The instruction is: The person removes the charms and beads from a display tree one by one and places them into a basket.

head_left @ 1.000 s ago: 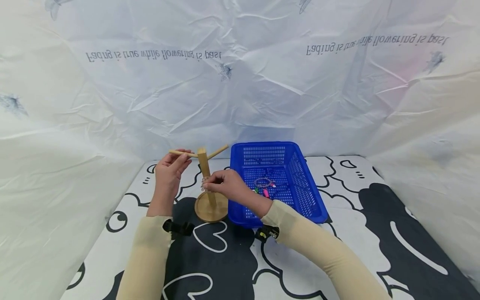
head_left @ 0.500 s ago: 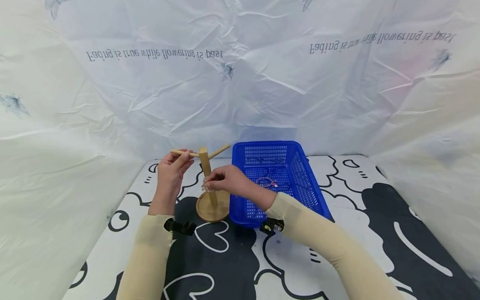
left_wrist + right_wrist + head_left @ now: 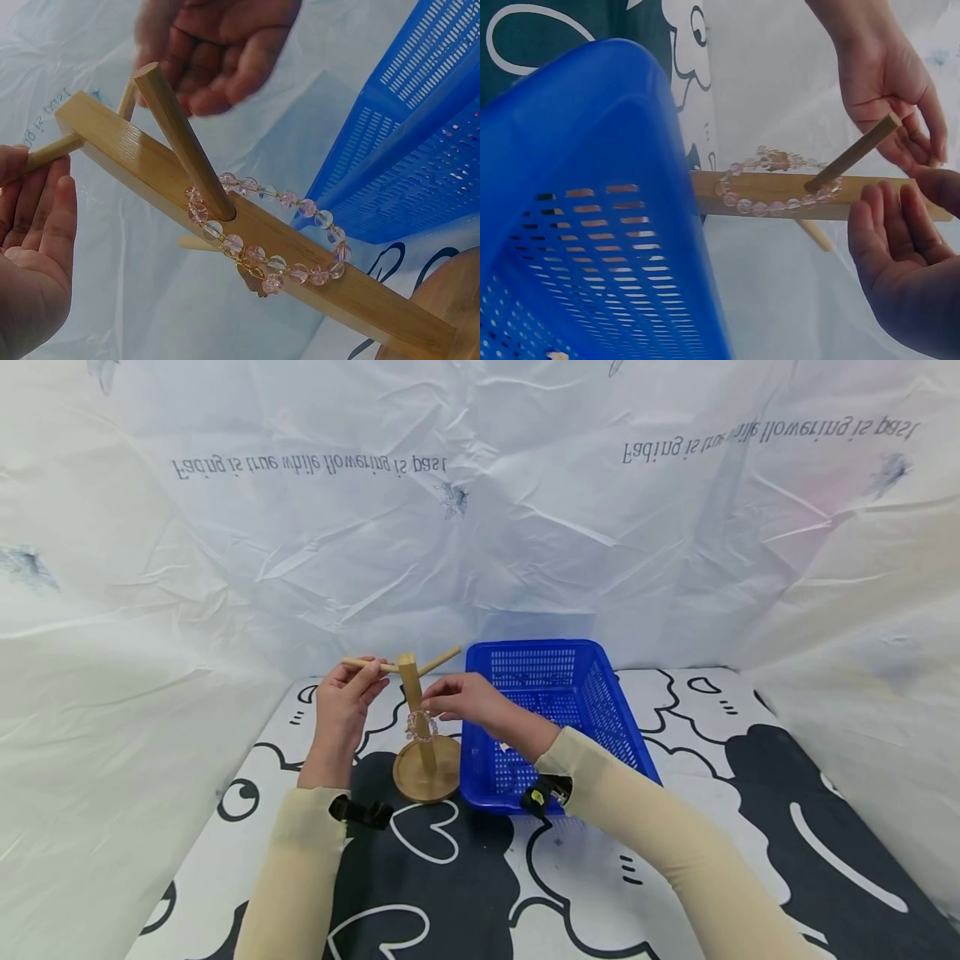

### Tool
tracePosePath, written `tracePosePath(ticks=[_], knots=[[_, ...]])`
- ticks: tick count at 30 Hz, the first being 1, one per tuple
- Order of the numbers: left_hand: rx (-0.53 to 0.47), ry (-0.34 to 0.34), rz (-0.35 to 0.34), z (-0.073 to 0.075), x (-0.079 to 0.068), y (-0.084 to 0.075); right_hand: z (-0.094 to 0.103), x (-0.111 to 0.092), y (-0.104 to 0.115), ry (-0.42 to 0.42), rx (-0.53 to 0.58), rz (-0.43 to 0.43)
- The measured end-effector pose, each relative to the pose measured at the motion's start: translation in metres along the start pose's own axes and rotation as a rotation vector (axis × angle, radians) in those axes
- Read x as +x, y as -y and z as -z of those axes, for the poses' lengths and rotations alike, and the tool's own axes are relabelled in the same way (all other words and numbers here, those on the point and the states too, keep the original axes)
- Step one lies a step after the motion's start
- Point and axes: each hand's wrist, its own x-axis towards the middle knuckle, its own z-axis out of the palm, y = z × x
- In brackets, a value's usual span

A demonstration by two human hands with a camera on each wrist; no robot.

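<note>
A wooden jewelry stand (image 3: 411,683) has a round base, an upright post and several pegs. My left hand (image 3: 337,706) pinches its upper left peg between thumb and fingers. A bracelet (image 3: 319,275) of pink and clear beads hangs loosely around a lower peg (image 3: 180,135), touching the post. In the head view, my right hand (image 3: 480,703) is just right of the post, above the bracelet and apart from it. Its fingers are loosely bent with nothing between them, as the right wrist view shows of the same hand (image 3: 907,262).
A blue plastic basket (image 3: 555,645) stands right of the stand, partly under my right forearm. Small items inside it are mostly hidden. The cloth (image 3: 697,827) has black and white cartoon shapes, and a pale sheet (image 3: 360,552) hangs behind.
My right hand has let go of the bracelet and moved up and slightly right. The bracelet now hangs from the lower peg. My left hand keeps its grip on the upper peg.
</note>
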Motion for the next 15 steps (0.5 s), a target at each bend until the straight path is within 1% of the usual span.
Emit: tracePosePath(ticks=[6, 12, 15], knots=[[-0.001, -0.006, 0.006, -0.001, -0.001, 0.001, -0.002, 0.005, -0.01, -0.052, 0.03, -0.04], [-0.003, -0.005, 0.004, 0.0, -0.002, 0.001, -0.007, 0.013, -0.022, -0.055, 0.054, -0.079], [-0.007, -0.008, 0.001, -0.001, -0.002, 0.001, -0.011, 0.016, -0.024, -0.051, 0.046, -0.088]])
